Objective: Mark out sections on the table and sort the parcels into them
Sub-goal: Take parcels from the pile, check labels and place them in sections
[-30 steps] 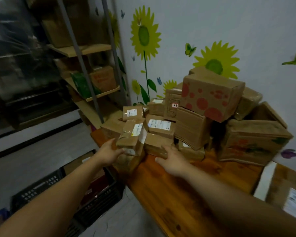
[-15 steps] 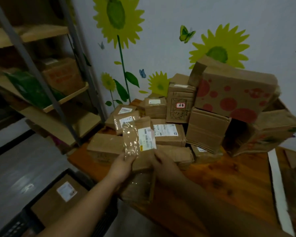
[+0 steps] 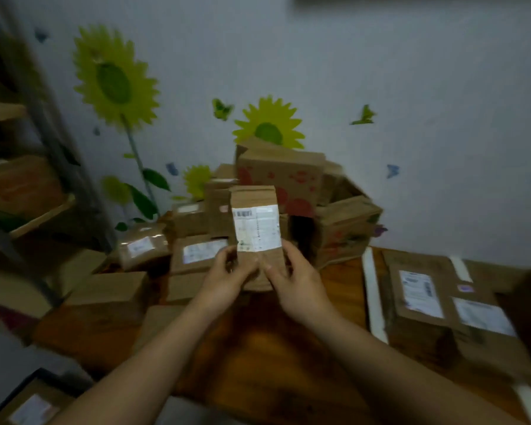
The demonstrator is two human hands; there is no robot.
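**Parcel** (image 3: 255,228). Small, brown, one white label (image 3: 257,230). At the centre of the frame, held upright and lifted clear of the table (image 3: 273,348), in front of the pile (image 3: 278,176). The label faces the camera, probably so it can be read before a section is chosen. The print is too blurred to make out.

**Left hand** (image 3: 227,277). Just below centre, clamped on the parcel's lower left edge, fingers curled round it.

**Right hand** (image 3: 298,286). Beside the left, gripping the lower right edge, thumb on the front face. Holding it low down leaves the label uncovered.

**Pile.** Brown boxes of mixed size, stacked from centre to centre left against the wall (image 3: 411,72). Judged to be unsorted stock.

**White strip** (image 3: 373,299). Runs down the tabletop at centre right. Appears to mark a section border.

**Flat parcels** (image 3: 420,299). At right of frame, just beyond the strip, lying labels up. Judged to be already sorted into that section.

**Table.** Wood, with bare board showing at lower centre.

**Shelf** (image 3: 28,216). At the left edge, holding boxes.

**Sunflower stickers** (image 3: 114,81). On the wall, upper left and centre.
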